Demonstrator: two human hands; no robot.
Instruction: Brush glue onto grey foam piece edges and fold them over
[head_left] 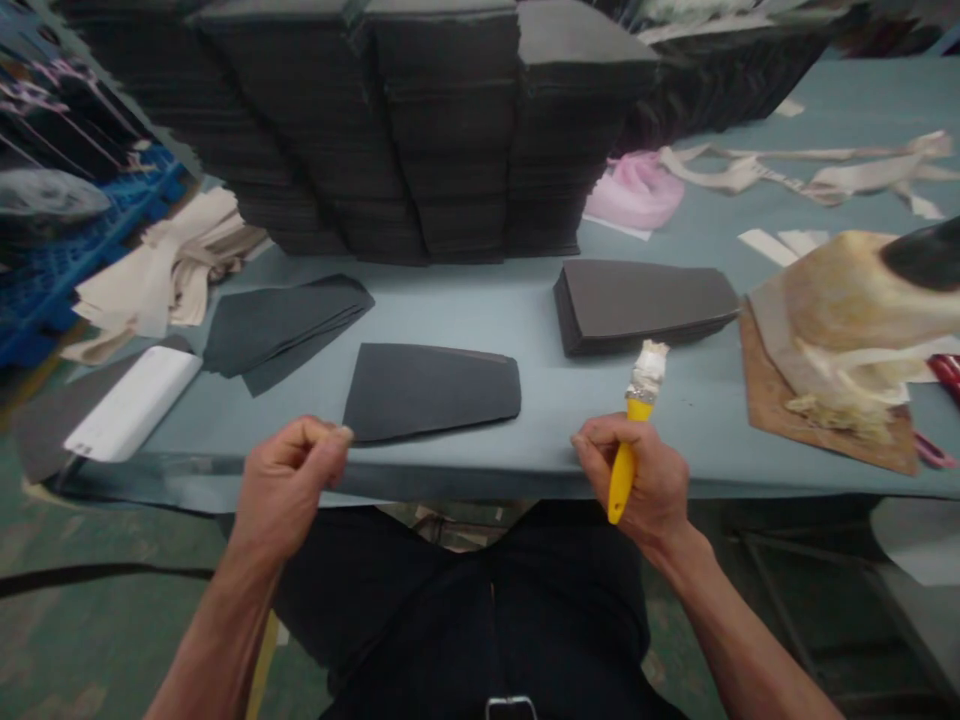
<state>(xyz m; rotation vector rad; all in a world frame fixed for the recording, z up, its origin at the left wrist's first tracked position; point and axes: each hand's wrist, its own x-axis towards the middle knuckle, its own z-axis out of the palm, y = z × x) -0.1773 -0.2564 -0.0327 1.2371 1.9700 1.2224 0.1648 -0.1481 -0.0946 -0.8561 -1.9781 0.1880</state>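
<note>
My left hand [296, 480] is closed in a pinch at the near left corner of a dark grey tapered panel [435, 390], which lies on the table in front of me. In my right hand [641, 470] is a paintbrush [628, 450] with a yellow handle, its bristles up and coated in something whitish. Beyond the brush sits a neat stack of similar tapered panels [645, 300]. Several loose dark panels [285, 325] lie fanned out to the left of the single one.
Tall stacks of dark pieces [442, 130] rise at the back. A white power bank-like block [135, 405] and beige strips [172, 260] lie left. On the right, a crusted yellowish container [855, 290] rests on a brown board [772, 400]; pink material [641, 190] lies behind.
</note>
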